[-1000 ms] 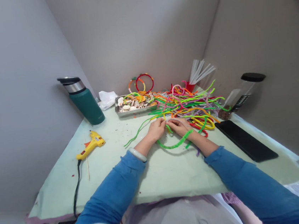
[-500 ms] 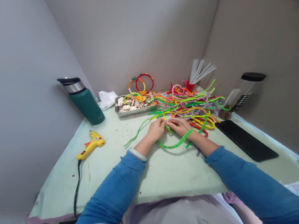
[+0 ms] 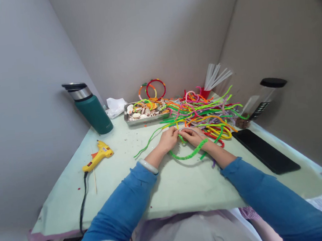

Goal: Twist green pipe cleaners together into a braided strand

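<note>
Over the middle of the table, my left hand (image 3: 169, 138) and my right hand (image 3: 193, 136) meet with fingertips pinched together. Both hold a green fuzzy stem (image 3: 189, 156), whose thick curved length hangs toward me below the fingers. A thin pale strand (image 3: 195, 129) passes over my right fingers; where it ends is hard to make out. Just beyond my hands lies a tangled pile of coloured fuzzy stems (image 3: 203, 112). What exactly sits between my fingertips is too small to tell.
A metal tray (image 3: 148, 120) of shells stands behind my hands, near two wrapped rings (image 3: 156, 89). At left are a green bottle (image 3: 93, 114) and a yellow glue gun (image 3: 99, 156) with its cord. To the right lie a black phone (image 3: 264, 151) and a clear bottle (image 3: 258, 100).
</note>
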The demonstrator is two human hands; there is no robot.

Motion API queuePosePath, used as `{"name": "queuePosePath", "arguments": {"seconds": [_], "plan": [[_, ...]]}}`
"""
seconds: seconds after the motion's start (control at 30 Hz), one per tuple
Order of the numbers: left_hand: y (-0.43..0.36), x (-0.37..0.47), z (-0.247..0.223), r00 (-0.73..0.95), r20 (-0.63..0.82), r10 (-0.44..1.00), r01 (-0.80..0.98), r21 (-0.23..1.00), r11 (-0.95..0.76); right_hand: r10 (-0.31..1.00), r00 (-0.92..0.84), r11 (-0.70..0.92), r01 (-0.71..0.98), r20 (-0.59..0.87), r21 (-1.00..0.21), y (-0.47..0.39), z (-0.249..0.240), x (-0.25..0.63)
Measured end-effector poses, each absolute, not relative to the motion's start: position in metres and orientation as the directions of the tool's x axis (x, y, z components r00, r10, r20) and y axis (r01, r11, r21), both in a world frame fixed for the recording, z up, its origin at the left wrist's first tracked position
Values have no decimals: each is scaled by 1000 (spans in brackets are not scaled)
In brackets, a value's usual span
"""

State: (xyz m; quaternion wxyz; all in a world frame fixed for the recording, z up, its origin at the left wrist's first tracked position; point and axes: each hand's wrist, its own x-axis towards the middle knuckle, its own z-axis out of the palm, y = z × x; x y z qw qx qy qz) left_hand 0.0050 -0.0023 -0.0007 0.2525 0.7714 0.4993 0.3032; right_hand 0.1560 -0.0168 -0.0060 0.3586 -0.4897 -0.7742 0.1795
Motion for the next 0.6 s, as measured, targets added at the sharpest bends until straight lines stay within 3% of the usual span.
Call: {"name": "queuePosePath", "arguments": {"seconds": [0.27,0.6], "plan": [[-3,5,1,317,202,927,618,698,-363,908,-241,414,645,344,-642,-17,-5,156],[-2,5,0,320,205,925,614,699,-367,876,-276,477,624,396,-619,-16,-7,157]]}}
